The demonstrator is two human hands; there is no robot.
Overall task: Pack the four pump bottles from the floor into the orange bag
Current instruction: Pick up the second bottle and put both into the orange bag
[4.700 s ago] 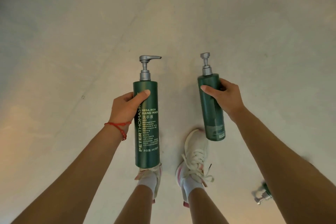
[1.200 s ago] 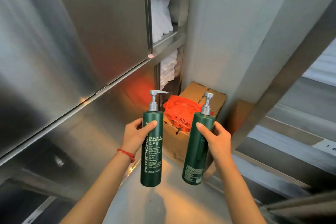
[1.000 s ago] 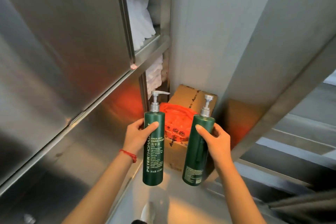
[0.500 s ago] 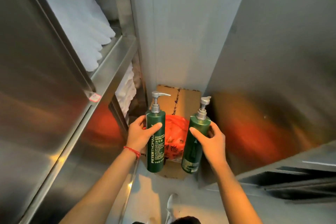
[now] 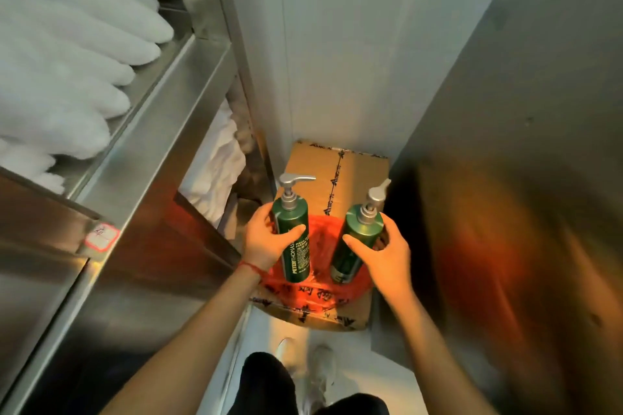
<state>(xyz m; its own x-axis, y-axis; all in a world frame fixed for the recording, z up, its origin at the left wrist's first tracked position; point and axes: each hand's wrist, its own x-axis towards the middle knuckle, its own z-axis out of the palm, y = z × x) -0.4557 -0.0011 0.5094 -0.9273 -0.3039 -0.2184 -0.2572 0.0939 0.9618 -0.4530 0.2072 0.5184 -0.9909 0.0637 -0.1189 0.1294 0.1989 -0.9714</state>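
Note:
I hold two dark green pump bottles with silver pump heads, both upright over the orange bag [image 5: 317,291]. My left hand [image 5: 266,241] grips the left pump bottle [image 5: 292,239], whose white lettering faces me. My right hand [image 5: 382,254] grips the right pump bottle [image 5: 354,246], tilted slightly right. The orange plastic bag with dark print lies open on top of a cardboard box [image 5: 337,178]. The bottoms of both bottles sit low in front of the bag's mouth; I cannot tell whether they touch it.
A steel shelf unit [image 5: 161,118] with stacked white towels [image 5: 67,54] stands on the left. A steel panel [image 5: 505,212] closes the right side and a pale wall [image 5: 330,44] the back. My shoes [image 5: 303,360] stand on the narrow floor strip before the box.
I carried both bottles from the open floor into the narrow gap. Over the last second my view tilted down and both hands lowered the bottles over the orange bag.

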